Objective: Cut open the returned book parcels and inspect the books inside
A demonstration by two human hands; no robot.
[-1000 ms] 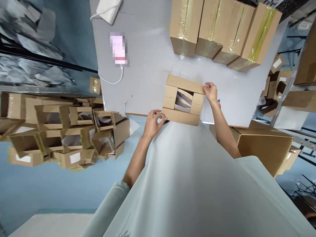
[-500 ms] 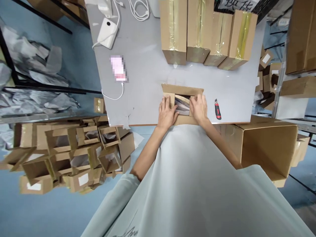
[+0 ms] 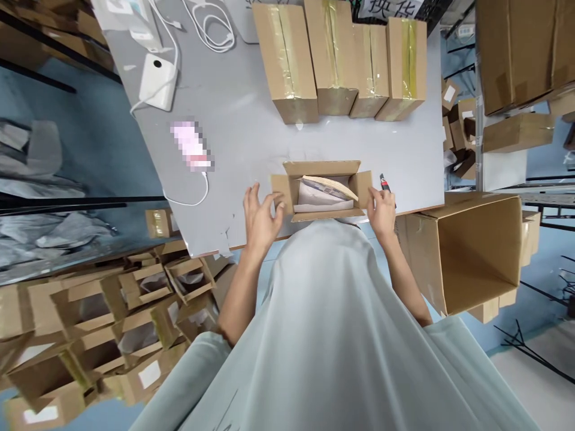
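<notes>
A small open cardboard box (image 3: 327, 169) sits at the near edge of the grey table (image 3: 251, 131), with white paper and a flat tan item (image 3: 330, 187) inside. My left hand (image 3: 259, 216) is open, fingers spread, touching the box's left flap (image 3: 280, 190). My right hand (image 3: 381, 211) curls at the right flap (image 3: 365, 181), thumb on its edge. A red and black utility knife (image 3: 385, 183) lies just beyond my right hand.
Several taped cardboard boxes (image 3: 335, 57) stand in a row at the table's far side. A phone (image 3: 191, 145), a white charger (image 3: 157, 81) and cables (image 3: 211, 24) lie at left. A large open carton (image 3: 476, 251) stands at right; a heap of opened boxes (image 3: 112, 311) covers the floor at left.
Both hands moved outward from the middle of the box to its side flaps, which are now spread open. The view shifted left and tilted.
</notes>
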